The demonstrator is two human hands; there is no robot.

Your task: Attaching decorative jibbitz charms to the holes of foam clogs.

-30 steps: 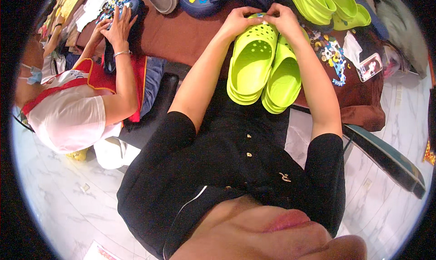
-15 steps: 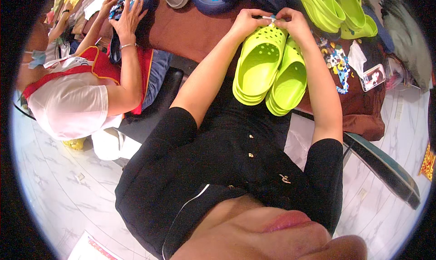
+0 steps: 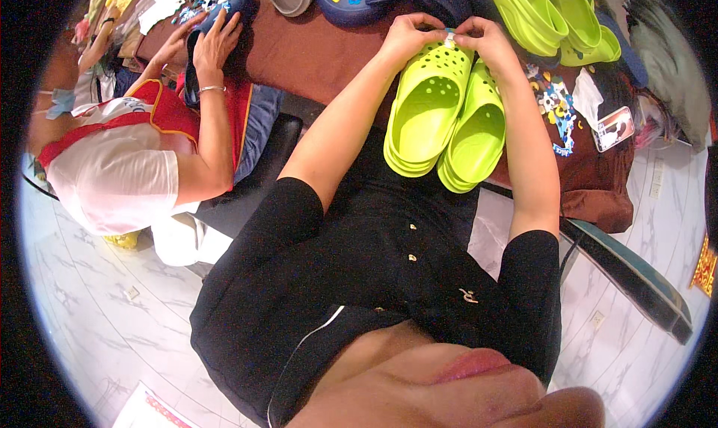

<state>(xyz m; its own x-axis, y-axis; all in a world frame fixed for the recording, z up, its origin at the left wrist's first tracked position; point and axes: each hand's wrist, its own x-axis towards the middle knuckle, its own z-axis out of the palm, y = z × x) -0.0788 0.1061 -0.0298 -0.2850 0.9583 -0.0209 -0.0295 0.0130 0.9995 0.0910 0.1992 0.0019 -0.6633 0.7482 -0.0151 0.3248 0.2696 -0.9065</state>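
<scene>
In front of me a pair of lime-green clogs lies at the near edge of the table, openings toward me: the left clog [image 3: 425,114] and, close against it, the right clog [image 3: 477,133]. At the toe end of the left one is a small white and blue shoe charm [image 3: 449,39]. My left hand [image 3: 410,39] pinches it from one side, fingers closed. From the other side my right hand [image 3: 486,41] grips it too, thumb and fingers together. The charm's underside and the holes beneath are hidden.
More lime clogs [image 3: 535,24] stand at the far right. Loose charms [image 3: 555,103], a white tissue [image 3: 588,95] and a phone [image 3: 615,129] lie right. Navy clogs [image 3: 348,8] are at the back. At left a co-worker [image 3: 127,155] handles a navy clog [image 3: 241,5].
My hands stay at the clog's toe with only a slight shift of the fingers and the charm. The co-worker's hands have moved down a little on the navy clog.
</scene>
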